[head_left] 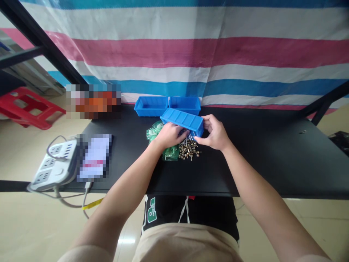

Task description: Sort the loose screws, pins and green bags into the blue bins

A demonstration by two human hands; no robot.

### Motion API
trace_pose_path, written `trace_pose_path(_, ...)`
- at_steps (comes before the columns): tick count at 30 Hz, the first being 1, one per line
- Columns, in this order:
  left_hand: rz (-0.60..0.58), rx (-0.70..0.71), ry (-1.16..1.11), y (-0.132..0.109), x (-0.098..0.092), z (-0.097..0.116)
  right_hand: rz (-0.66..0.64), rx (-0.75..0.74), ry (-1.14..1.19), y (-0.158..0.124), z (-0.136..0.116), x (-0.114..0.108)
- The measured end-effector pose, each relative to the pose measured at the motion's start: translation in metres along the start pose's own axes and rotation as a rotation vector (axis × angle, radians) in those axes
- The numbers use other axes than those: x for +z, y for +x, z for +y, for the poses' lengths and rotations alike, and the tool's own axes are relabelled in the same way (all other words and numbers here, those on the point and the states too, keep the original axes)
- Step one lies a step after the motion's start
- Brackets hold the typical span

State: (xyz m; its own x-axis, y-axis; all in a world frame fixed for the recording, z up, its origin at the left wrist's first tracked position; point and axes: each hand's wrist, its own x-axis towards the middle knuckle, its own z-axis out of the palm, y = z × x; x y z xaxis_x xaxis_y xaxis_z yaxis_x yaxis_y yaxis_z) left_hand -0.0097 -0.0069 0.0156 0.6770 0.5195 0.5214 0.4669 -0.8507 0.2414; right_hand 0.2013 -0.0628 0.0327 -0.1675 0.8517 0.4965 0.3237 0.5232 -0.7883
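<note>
Beige shirt (185, 243) nearest, shorts lettering (152, 210) unreadable; I've left hand (170, 135) and right hand (215, 133) gripping a tilted blue bin (182, 120) over brass screws (189, 150)

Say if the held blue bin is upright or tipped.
Tipped: the blue bin leans between left hand and right hand, ribbed outer side up.

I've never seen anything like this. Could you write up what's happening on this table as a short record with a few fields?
Held item: blue bin, tilted, between both hands
Left hand: against the bin's near edge
Right hand: gripping the bin's right end
Under the bin: gold-coloured screws
Beside the screws: green plastic bags
Behind: two other blue bins
Surface: black table
Off to the side: white power strip
</note>
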Motion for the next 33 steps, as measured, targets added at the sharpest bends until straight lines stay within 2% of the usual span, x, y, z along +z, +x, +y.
trace_pose_path(9, -0.102, 0.029, -0.057, 0.000, -0.009, 0.007, -0.018, -0.014, -0.082, 0.002, -0.002, -0.014)
trace_pose_path(16, -0.160, 0.079, -0.090, 0.001, -0.013, 0.010, 0.022, -0.028, -0.120, 0.003, -0.004, -0.021)
trace_pose_path(25, -0.158, 0.095, -0.112, 0.001, -0.013, 0.010, 0.158, -0.033, -0.146, 0.003, 0.001, -0.025)
trace_pose_path(33, -0.080, 0.080, -0.200, 0.000, -0.016, 0.011, 0.237, -0.032, -0.177, 0.005, 0.007, -0.045)
